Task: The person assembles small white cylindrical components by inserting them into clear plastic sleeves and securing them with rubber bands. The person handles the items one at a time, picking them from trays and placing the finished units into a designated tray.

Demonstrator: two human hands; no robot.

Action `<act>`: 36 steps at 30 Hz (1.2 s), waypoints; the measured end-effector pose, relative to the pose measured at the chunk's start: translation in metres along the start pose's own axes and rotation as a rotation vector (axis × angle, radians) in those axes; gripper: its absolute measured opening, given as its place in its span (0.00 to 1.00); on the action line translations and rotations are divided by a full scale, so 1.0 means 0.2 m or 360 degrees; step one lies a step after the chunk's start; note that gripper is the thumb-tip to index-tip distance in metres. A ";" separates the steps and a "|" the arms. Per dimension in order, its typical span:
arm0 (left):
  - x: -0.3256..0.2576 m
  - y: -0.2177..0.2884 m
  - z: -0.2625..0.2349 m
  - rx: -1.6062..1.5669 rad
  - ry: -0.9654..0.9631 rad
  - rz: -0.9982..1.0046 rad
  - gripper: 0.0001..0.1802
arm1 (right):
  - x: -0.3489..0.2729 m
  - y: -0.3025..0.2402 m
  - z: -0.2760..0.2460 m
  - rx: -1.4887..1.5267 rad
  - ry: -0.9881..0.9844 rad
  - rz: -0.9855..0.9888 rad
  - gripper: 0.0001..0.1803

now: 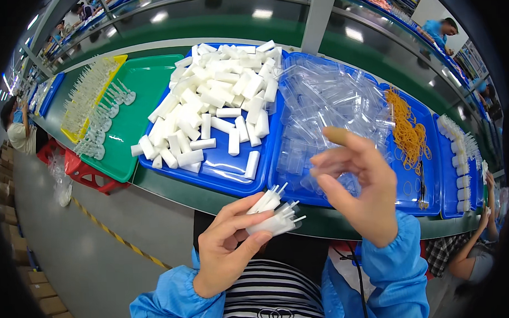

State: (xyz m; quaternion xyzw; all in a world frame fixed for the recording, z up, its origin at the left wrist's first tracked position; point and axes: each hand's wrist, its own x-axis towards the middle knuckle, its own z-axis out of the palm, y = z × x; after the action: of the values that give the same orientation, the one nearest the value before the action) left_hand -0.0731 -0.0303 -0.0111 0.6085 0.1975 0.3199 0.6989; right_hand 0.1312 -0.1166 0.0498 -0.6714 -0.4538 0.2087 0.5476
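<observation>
Left hand (226, 245) clamps white bundle (274, 221) near clear sleeves (326, 99); right hand (365, 194), fingers apart, nearside of sleeves. Light, snug grip suits.

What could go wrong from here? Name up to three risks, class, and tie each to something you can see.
1. The left grip holds several white pieces with thin sticks poking out; one might slip from the bunch.
2. The clear plastic sleeves lie crisscrossed in a heap, so lifting one could drag others along.
3. One white block at the left edge pokes over the blue tray's rim; a nudge might knock it out.
</observation>
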 end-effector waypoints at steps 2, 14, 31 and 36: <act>0.00 0.00 0.02 -0.0009 0.0016 0.0021 0.18 | -0.05 -0.01 0.02 0.0482 0.0047 0.0020 0.23; -0.02 0.00 0.02 0.0065 0.0090 -0.0049 0.17 | -0.18 0.05 0.11 0.0499 0.0023 0.0018 0.19; -0.03 -0.02 0.03 0.0088 0.0108 0.0092 0.12 | -0.25 0.12 0.14 0.0058 0.0074 -0.0362 0.21; -0.04 -0.03 0.03 0.0246 0.0032 0.0225 0.10 | -0.24 0.10 0.11 -0.0321 -0.0074 -0.0757 0.14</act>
State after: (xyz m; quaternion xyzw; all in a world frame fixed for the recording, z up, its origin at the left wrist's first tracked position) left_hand -0.0728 -0.0398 -0.0174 0.6696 0.1851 0.3585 0.6236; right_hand 0.0978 -0.1455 0.0144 -0.5919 -0.6300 0.0431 0.5009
